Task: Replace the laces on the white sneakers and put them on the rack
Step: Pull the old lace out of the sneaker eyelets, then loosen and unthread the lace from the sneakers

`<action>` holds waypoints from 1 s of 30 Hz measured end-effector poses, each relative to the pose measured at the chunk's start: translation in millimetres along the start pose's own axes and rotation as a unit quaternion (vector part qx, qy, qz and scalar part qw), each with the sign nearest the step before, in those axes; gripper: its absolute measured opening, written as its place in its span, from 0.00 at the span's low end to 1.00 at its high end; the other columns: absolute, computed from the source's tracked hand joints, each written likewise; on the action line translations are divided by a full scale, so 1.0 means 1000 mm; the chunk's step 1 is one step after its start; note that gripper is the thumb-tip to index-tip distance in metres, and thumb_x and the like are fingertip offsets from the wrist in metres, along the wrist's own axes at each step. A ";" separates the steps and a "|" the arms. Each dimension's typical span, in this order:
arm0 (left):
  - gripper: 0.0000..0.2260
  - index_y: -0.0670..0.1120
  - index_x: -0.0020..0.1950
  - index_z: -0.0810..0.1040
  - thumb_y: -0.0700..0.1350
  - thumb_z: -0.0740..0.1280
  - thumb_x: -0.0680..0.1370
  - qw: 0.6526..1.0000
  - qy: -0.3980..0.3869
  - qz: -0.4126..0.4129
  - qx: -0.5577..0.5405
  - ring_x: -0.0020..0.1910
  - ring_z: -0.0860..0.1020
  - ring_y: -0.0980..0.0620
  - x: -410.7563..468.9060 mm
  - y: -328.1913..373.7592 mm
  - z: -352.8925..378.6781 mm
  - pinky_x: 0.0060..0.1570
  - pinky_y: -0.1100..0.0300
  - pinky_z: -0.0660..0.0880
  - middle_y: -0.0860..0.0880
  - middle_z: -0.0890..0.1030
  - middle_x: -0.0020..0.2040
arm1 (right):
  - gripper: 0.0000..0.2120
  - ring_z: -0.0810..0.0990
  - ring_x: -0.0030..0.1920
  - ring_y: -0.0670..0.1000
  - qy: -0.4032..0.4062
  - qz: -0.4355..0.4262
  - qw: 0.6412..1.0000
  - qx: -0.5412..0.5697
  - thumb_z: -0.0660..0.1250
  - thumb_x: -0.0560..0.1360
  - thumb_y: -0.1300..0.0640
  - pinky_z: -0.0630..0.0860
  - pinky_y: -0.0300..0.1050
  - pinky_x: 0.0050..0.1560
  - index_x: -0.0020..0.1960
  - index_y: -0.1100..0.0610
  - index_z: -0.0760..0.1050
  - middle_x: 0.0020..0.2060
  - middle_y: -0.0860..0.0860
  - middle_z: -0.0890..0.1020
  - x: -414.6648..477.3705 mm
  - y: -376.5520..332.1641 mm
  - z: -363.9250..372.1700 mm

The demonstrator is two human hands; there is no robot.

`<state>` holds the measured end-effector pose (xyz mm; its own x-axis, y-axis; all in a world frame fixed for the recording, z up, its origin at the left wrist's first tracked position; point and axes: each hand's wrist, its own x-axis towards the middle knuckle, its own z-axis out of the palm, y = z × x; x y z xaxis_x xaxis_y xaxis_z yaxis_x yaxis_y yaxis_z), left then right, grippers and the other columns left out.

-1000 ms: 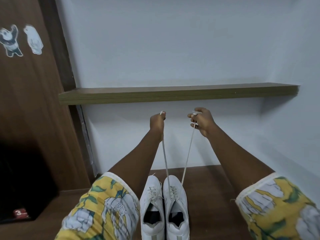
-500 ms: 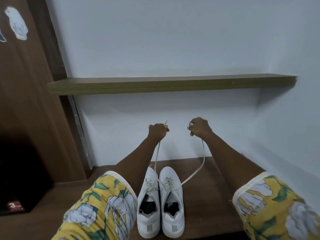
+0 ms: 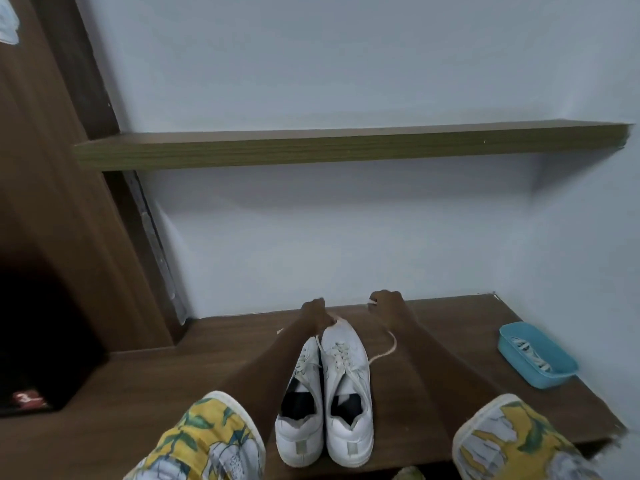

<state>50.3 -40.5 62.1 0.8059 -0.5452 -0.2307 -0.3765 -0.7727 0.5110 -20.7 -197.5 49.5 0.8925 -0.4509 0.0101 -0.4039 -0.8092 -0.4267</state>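
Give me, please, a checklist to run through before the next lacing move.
1. Left hand grips the lace: ok.
2. Right hand pinches the other lace end: ok.
3. Lace taut: not ok, it loops slack on the wooden surface.
4. White sneakers upright, side by side: ok.
5. Spare laces in the blue tray: ok.
6. Shelf top free: cannot tell, hidden.

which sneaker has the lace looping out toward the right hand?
The right sneaker: its lace loops off the outer side to the right hand; the left sneaker sits by the left arm.
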 end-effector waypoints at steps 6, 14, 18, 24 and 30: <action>0.18 0.43 0.64 0.77 0.46 0.69 0.76 0.989 -0.055 0.034 0.130 0.65 0.73 0.50 -0.007 -0.018 0.032 0.57 0.63 0.66 0.46 0.77 0.64 | 0.20 0.78 0.53 0.56 0.043 -0.004 0.999 -0.001 0.57 0.78 0.59 0.75 0.48 0.53 0.70 0.53 0.67 0.55 0.57 0.75 -0.015 -0.001 0.043; 0.18 0.38 0.49 0.78 0.51 0.74 0.70 0.983 -0.050 0.025 0.177 0.55 0.78 0.43 -0.015 -0.018 0.063 0.51 0.53 0.74 0.42 0.81 0.49 | 0.15 0.80 0.51 0.60 -0.062 -0.066 0.993 -0.074 0.59 0.73 0.61 0.76 0.49 0.54 0.52 0.61 0.81 0.50 0.59 0.81 -0.033 0.007 0.082; 0.11 0.37 0.51 0.79 0.44 0.68 0.74 0.986 -0.004 0.042 0.160 0.53 0.79 0.43 -0.023 -0.020 0.071 0.49 0.54 0.74 0.40 0.81 0.51 | 0.16 0.79 0.55 0.56 -0.080 -0.081 0.991 -0.065 0.56 0.78 0.59 0.73 0.45 0.53 0.57 0.60 0.79 0.54 0.57 0.81 -0.051 -0.004 0.088; 0.17 0.46 0.28 0.61 0.38 0.61 0.76 0.994 -0.005 0.019 0.112 0.49 0.80 0.40 -0.026 -0.025 0.074 0.49 0.55 0.74 0.50 0.64 0.28 | 0.14 0.79 0.55 0.53 -0.053 -0.078 0.993 -0.075 0.59 0.77 0.56 0.63 0.37 0.44 0.57 0.58 0.80 0.54 0.55 0.82 -0.054 -0.004 0.091; 0.13 0.46 0.31 0.69 0.38 0.64 0.76 0.997 -0.002 -0.056 -0.048 0.32 0.77 0.51 -0.024 -0.039 0.078 0.37 0.61 0.78 0.49 0.73 0.31 | 0.13 0.78 0.57 0.56 -0.076 -0.066 0.989 -0.107 0.61 0.76 0.58 0.67 0.40 0.45 0.58 0.62 0.78 0.56 0.58 0.79 -0.063 -0.017 0.090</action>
<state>9.6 -22.6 -16.6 0.8383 -0.4590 -0.2943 -0.2389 -0.7943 0.5586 -52.2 -121.2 -25.6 0.9537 -0.2873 -0.0890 -0.3003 -0.9259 -0.2291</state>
